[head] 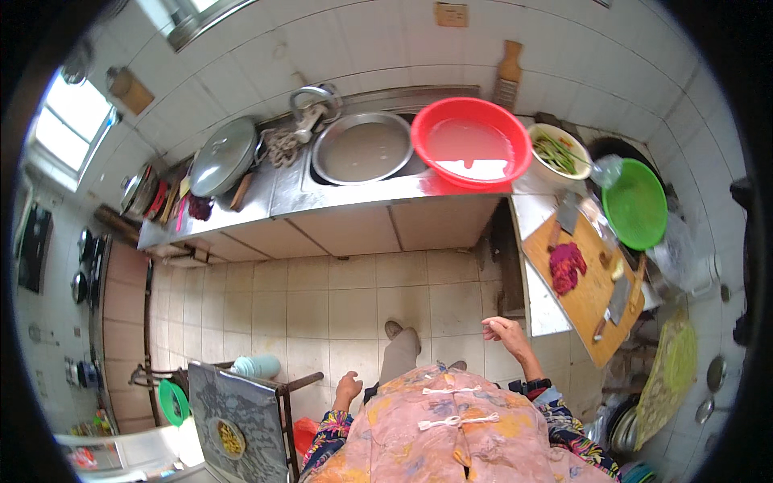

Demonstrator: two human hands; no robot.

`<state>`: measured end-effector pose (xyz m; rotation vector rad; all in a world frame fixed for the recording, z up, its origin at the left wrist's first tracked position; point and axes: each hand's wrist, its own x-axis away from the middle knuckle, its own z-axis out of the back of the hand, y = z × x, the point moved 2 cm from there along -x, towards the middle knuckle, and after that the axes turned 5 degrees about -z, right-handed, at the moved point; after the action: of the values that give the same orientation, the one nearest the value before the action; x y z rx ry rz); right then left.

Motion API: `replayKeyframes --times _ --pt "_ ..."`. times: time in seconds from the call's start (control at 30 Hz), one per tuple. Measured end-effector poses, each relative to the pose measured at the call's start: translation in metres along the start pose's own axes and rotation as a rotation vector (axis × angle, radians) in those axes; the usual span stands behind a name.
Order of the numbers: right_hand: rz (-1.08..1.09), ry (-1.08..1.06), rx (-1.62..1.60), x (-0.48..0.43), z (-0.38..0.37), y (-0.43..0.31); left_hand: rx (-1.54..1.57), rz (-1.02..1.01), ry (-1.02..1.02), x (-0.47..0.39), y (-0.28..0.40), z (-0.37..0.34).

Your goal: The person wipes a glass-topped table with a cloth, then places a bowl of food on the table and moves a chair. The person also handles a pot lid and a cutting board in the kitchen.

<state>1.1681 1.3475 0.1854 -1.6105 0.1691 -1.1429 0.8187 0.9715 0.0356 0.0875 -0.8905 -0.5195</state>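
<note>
Both hands hang over the tiled floor, touching nothing. My left hand (348, 386) is low in the view, beside a grey-topped table, with its fingers loosely curled. My right hand (506, 332) is further forward, left of the wooden cutting board (595, 302), its fingers bent and seemingly holding nothing. On the board lie red meat (566, 268), a cleaver (567, 212) and a second knife (618, 300). Ahead on the steel counter stand a metal basin of cloudy water (362, 148) and a red plastic basin of water (471, 142). A bowl of green vegetables (558, 151) is beside the red basin.
A green plastic basin (634, 204) stands beyond the board. A lidded wok (223, 157) rests on the left of the counter. The table (259, 416) at lower left bears a small bowl of food (230, 438); a light blue container (256, 366) is next to it.
</note>
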Motion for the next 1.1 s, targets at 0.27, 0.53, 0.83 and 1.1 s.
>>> replayKeyframes --times 0.27,0.53,0.83,1.1 --pt "0.093 -0.21 0.191 -0.116 -0.092 -0.111 0.183 0.187 0.032 -0.007 -0.074 0.026" --pt "0.234 -0.491 0.27 -0.187 -0.232 -0.183 0.33 0.225 0.235 -0.014 -0.094 0.082" --pt "0.231 -0.616 0.433 -0.255 -0.326 -0.259 0.496 0.434 0.265 0.01 -0.114 0.052" --pt "0.187 -0.663 0.454 -0.349 -0.387 -0.329 0.643 0.593 0.287 -0.036 -0.122 0.1"
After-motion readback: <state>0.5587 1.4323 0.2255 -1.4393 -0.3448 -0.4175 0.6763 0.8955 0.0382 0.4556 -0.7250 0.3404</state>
